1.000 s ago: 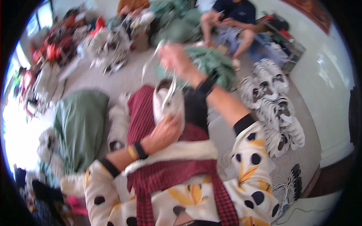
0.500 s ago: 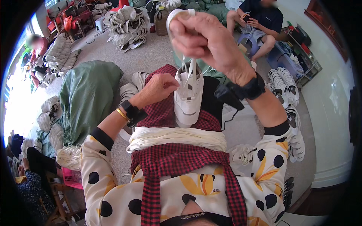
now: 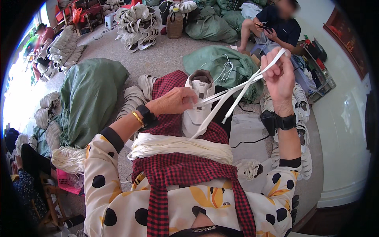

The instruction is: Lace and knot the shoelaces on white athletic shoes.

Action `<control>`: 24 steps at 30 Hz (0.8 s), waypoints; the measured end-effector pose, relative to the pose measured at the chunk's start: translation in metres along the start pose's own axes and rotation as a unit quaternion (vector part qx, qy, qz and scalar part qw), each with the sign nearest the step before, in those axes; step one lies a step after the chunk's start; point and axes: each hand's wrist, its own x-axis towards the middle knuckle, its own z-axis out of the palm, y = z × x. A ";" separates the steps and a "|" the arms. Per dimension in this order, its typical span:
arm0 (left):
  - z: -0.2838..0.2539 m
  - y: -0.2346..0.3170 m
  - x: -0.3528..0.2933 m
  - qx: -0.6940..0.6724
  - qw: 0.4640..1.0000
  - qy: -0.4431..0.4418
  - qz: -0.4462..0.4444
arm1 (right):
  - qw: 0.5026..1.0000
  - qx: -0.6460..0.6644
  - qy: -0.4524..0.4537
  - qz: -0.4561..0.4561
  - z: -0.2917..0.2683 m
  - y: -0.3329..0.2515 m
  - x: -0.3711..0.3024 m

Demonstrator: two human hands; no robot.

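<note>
Grips white laces (image 3: 256,76) in raised right hand (image 3: 281,79), right of the white shoe (image 3: 194,120) set toe-inward on the checked apron (image 3: 170,82). Has left hand (image 3: 175,99) at shoe's left edge, with curled grip; cannot tell whether closed on anything.

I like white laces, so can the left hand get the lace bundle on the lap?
Probably yes: the left hand is at the white shoe, and the lace bundle lies nearby with its left end uncovered.

I see long, matt white fabric laces (image 3: 252,80), a red-and-black checked cloth apron (image 3: 193,164), a smooth, glossy pale wall (image 3: 343,152).
</note>
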 end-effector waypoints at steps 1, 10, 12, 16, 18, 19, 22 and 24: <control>0.001 -0.002 0.001 0.035 0.999 0.001 0.005 | 1.000 -0.004 0.010 0.020 -0.004 0.002 0.000; 0.002 0.021 -0.001 0.074 0.994 0.029 -0.072 | 0.997 0.071 -0.004 0.002 -0.014 0.012 0.024; 0.008 0.021 -0.002 0.042 0.994 0.042 -0.097 | 0.997 0.066 -0.024 -0.012 -0.004 0.007 0.026; 0.005 0.021 -0.002 0.023 0.988 0.036 -0.149 | 0.996 0.047 -0.078 -0.002 0.012 0.008 0.026; 0.007 0.017 -0.006 0.065 0.994 0.049 -0.078 | 0.996 0.007 -0.093 -0.009 0.014 0.014 0.032; 0.008 0.017 -0.006 0.101 0.992 0.070 -0.006 | 0.996 -0.040 -0.072 -0.023 0.019 0.017 0.031; 0.003 0.023 -0.004 0.095 0.990 0.104 0.011 | 0.992 -0.089 -0.087 -0.011 0.030 0.015 0.034; -0.006 0.039 -0.003 0.046 0.986 0.141 -0.081 | 0.985 0.009 -0.170 0.004 0.017 0.019 0.042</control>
